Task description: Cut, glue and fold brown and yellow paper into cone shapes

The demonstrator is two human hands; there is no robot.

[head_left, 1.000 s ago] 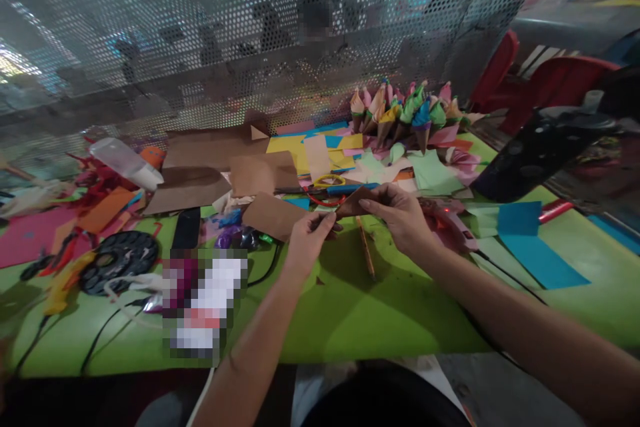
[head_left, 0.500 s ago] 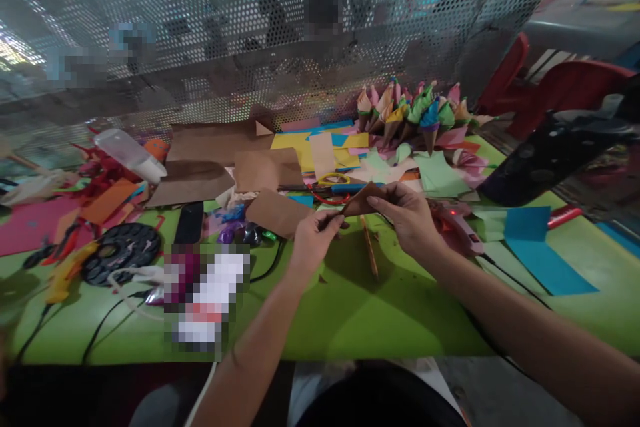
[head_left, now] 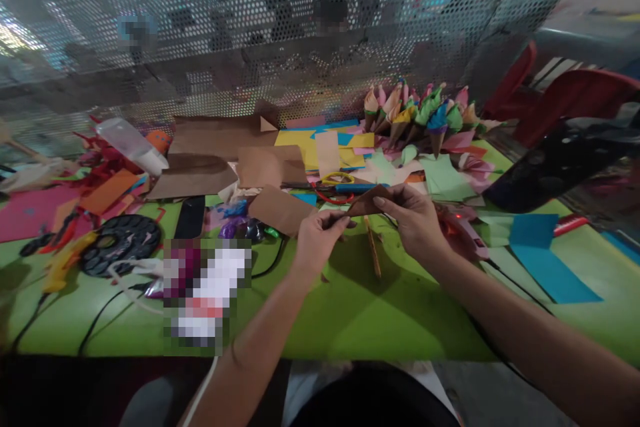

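Over the remote link, I am looking down on a green tabletop (head_left: 350, 320). A large brown sheet (head_left: 220, 133) is lying toward its far left, and a bunch of cones (head_left: 425, 110) with coloured tops is crowding together at the far right.

In front of me, the right hand (head_left: 415, 217) and the left hand (head_left: 320, 237) are working near each other, just above the tabletop. The fingers of both are closing narrowly, thumb against fingertips.

To the right of the right hand, the glue gun (head_left: 470, 237) is showing a red light, so I am treating its tip as hot and minding that wrist. A pencil (head_left: 373, 250) is lying on the tabletop, between the two hands and nearer to me.

Between the hands, a small brown paper (head_left: 367, 202) is hanging in the air: the right fingers are holding its right side, the left fingers its lower left end. It is looking bent, though I am not making out its far side.

For a neat bend, I am favouring light, even pressure, with the left fingers anchoring their end while the right fingers are guiding the edge around. Squeezing hard would be risking a crease, I am judging.

Smallest of all, a brown scrap (head_left: 325, 278) is resting beside the left wrist.
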